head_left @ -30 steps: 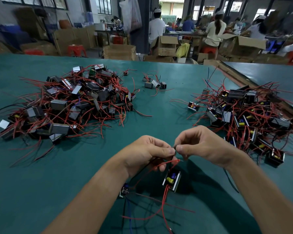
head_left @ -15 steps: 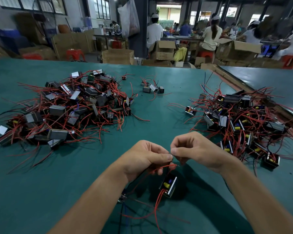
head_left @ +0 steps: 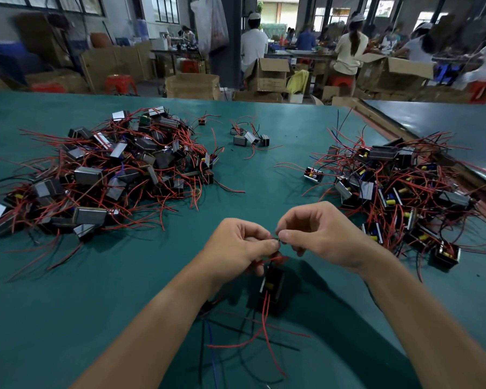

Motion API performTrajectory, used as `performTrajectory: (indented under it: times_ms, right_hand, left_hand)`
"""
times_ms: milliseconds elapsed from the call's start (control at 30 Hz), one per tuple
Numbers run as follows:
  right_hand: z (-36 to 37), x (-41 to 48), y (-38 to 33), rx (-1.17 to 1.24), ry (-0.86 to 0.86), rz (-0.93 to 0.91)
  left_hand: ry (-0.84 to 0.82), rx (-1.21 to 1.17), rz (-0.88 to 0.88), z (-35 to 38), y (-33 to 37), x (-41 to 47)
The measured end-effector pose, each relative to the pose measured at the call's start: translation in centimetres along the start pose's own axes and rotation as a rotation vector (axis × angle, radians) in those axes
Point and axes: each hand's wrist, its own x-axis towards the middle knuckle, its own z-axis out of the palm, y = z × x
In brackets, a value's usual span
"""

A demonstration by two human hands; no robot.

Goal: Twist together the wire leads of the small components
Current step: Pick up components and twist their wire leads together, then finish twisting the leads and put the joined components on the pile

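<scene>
The left hand (head_left: 236,245) and the right hand (head_left: 320,237) meet above the near centre of the tabletop (head_left: 68,304). Each hand pinches the wire leads (head_left: 277,240) between thumb and forefinger, with the fingertips nearly touching and the other fingers curled. One component (head_left: 272,284) sits just below the hands on these leads, with red wires trailing toward the near edge. Contact with the tabletop cannot be determined. The left pile (head_left: 110,169) and the right pile (head_left: 399,192) lie well apart from the hands. A small group (head_left: 250,137) lies between them, farther back
</scene>
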Motion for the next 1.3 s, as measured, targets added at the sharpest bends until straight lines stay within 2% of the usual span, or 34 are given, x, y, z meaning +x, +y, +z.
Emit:
performTrajectory:
  times_ms: [200,367,500,667,800,1067,1200,1233,1300]
  right_hand:
    - [-0.6,0.0,0.3,-0.065,-0.021,-0.064]
    - [-0.8,0.1,0.1,-0.086,-0.06,-0.085]
    - [-0.6,0.1,0.2,-0.088,-0.117,-0.029]
    - [-0.6,0.0,0.4,-0.081,-0.183,0.05]
    - [-1.1,-0.2,0.6,-0.036,-0.198,0.065]
    - [-1.5,-0.1,0.7,0.238,-0.275,0.113]
    - [-1.5,-0.1,0.7,0.22,-0.139,0.122]
    - [-1.4,0.0,0.6,0.195,-0.055,0.119]
    - [-1.6,0.5,0.6,0.172,0.226,0.077]
  left_hand:
    - [-0.169,-0.276,-0.183,-0.6,0.6,-0.1]
    - [-0.22,-0.298,-0.199,-1.0,0.4,0.1]
    - [-0.209,-0.267,-0.189,-0.9,0.4,0.0]
    - [-0.117,-0.016,-0.058,-0.5,0.3,-0.3]
    - [-0.051,0.077,0.069,0.0,0.1,-0.4]
    - [-0.09,0.07,0.204,0.1,0.3,-0.1]
    - [0.02,0.11,0.211,-0.2,0.1,0.2]
    - [0.091,0.129,0.219,-0.2,0.0,0.3]
    - [0.354,0.198,0.26,-0.7,-0.2,0.9]
